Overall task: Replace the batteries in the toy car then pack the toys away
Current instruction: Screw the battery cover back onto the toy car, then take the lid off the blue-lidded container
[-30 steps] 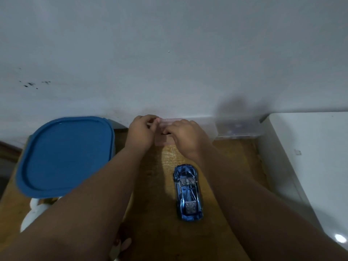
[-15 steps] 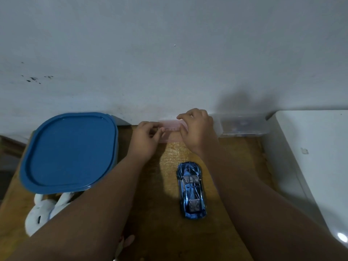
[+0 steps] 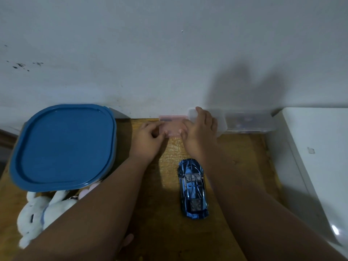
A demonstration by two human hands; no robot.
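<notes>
A shiny blue toy car point(image 3: 193, 188) rests on the wooden table, nose toward the wall, between my two forearms. At the wall stands a small pinkish translucent box point(image 3: 173, 125). My left hand point(image 3: 148, 142) pinches its left side with thumb and fingers. My right hand point(image 3: 201, 132) grips its right side, with the fingers spread over a clear plastic lid or box point(image 3: 219, 119) beside it. What the pinkish box holds is too blurred to tell.
A large container with a blue lid point(image 3: 64, 147) fills the left of the table. White plush toys point(image 3: 37, 217) lie in front of it. Another clear plastic case point(image 3: 250, 120) sits against the wall at right. A white appliance point(image 3: 320, 157) borders the right edge.
My right hand has shifted right along the wall, uncovering the pinkish box, and now reaches onto the clear plastic piece. My left hand stays on the box's left side. The car has not moved.
</notes>
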